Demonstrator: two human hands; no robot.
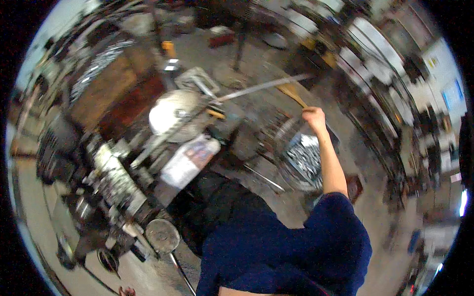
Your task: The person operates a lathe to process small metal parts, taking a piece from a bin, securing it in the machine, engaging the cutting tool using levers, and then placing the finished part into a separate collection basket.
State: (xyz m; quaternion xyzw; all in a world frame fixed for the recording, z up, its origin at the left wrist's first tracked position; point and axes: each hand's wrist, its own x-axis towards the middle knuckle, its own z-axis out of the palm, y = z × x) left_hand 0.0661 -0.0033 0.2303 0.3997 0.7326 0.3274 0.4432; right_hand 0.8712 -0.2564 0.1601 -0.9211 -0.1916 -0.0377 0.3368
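Note:
At the upper right my right hand (313, 117) is closed around the narrow end of a tan, wooden-looking flat tool (292, 92), which widens away from the fist. Its exact kind is blurred. Below this hand, a blue-grey bin (295, 165) holds many shiny small metal pieces (306, 152). A long thin metal bar (266, 85) runs near the tool's far end. At the lower left edge only a few fingertips of what looks like my left hand (127, 291) show. The frame cuts off the rest, so its grip is hidden.
A machine (116, 172) with metal parts fills the left. Near it are a round white disc (173, 114), a white sheet-like piece (190, 160) and a round stool-like top (163, 236). Cluttered shelving (380, 74) lines the right. A thin rod (265, 177) lies left of the bin.

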